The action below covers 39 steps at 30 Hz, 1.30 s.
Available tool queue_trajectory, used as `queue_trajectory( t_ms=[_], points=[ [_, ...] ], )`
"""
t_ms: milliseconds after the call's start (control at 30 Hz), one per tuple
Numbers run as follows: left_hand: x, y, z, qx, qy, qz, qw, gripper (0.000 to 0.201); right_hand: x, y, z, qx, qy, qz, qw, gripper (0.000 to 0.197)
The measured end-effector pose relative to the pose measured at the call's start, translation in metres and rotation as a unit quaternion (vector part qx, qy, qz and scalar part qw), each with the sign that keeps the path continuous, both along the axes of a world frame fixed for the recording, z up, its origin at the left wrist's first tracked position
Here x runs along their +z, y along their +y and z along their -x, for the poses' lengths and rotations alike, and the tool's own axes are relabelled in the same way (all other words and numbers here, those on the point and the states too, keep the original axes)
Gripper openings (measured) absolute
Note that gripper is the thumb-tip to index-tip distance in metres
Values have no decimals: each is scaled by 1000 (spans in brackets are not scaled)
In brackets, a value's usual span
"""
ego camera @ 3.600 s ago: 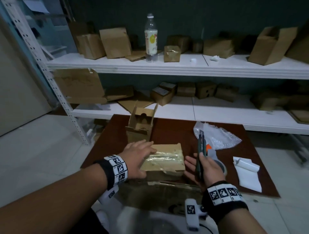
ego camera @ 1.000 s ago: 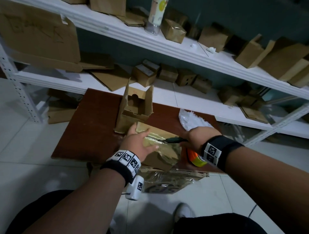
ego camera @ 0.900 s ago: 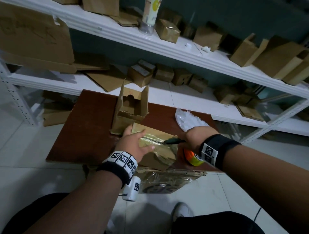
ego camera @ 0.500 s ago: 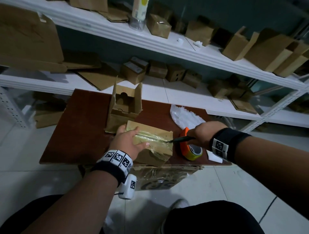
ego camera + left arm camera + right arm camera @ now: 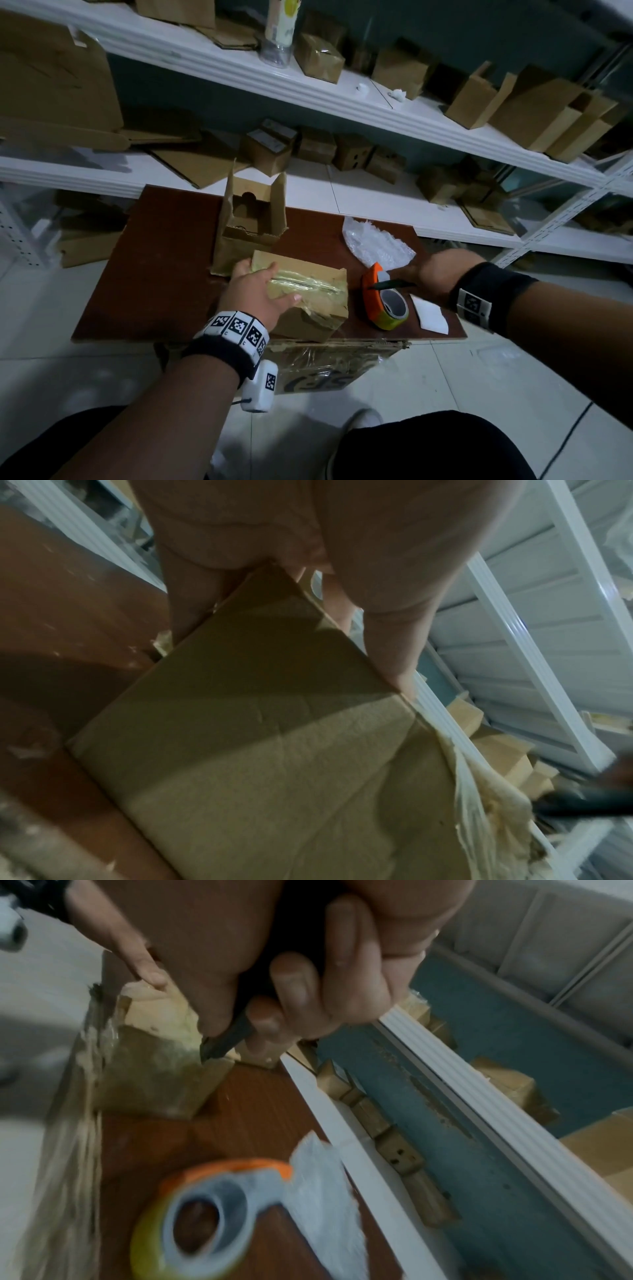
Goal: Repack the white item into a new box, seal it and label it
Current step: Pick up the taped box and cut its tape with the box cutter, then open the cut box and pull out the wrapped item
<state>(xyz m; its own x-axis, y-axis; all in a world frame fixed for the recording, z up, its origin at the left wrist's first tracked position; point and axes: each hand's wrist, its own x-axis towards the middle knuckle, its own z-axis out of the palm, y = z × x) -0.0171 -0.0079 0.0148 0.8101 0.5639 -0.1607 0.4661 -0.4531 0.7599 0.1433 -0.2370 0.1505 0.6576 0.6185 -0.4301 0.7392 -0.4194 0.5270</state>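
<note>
A brown cardboard box (image 5: 315,301) sealed with shiny clear tape lies near the front edge of the brown table (image 5: 154,274). My left hand (image 5: 260,287) presses flat on its left end, fingers reaching the far edge and thumb lying along the top; the left wrist view shows the box (image 5: 274,750) under the fingers (image 5: 394,631). My right hand (image 5: 418,277) grips a dark utility knife (image 5: 390,284), whose tip points left above the tape roll (image 5: 387,308), just off the box's right end. The right wrist view shows the knife (image 5: 226,1039) in curled fingers. The white item is hidden.
An open empty cardboard box (image 5: 251,222) stands behind the taped one. Crumpled bubble wrap (image 5: 373,243) and a white label sheet (image 5: 430,313) lie to the right. White shelves (image 5: 342,99) with several boxes run behind the table. A flattened taped carton (image 5: 325,363) hangs below the table's front edge.
My right hand drew the knife rightward along the taped seam and off the box's right end, over the tape roll. The left hand stayed on the box.
</note>
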Motion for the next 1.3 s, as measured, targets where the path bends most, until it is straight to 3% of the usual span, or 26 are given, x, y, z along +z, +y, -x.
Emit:
queue_trajectory(
  t_ms=[100,200,300,433,633,733,833,1000,1300],
  points=[
    [0,7,0,14,2,-5,1000,78,13,-14,-7,-80,-12,-19,997,36],
    [0,10,1,14,8,-12,1000,78,12,-26,-17,-167,-4,-126,978,32],
    [2,9,2,9,13,-22,1000,78,-3,-26,-24,-206,24,-225,952,29],
    [3,7,3,11,13,-15,1000,81,-25,-10,-16,-242,49,-268,931,15],
    [4,12,5,-5,24,-29,999,97,-72,14,-15,-295,114,-386,866,38],
    [6,17,7,-9,5,-120,993,89,-104,27,-16,-343,110,-396,844,40],
    [6,19,6,-62,-5,-196,979,71,-135,41,-14,-361,135,-336,859,38],
    [-3,21,4,-97,-20,-243,965,65,-170,55,-17,-346,146,-307,874,53],
    [-7,23,-7,-98,17,-247,964,60,-185,57,-29,-345,177,-200,900,46]
  ],
)
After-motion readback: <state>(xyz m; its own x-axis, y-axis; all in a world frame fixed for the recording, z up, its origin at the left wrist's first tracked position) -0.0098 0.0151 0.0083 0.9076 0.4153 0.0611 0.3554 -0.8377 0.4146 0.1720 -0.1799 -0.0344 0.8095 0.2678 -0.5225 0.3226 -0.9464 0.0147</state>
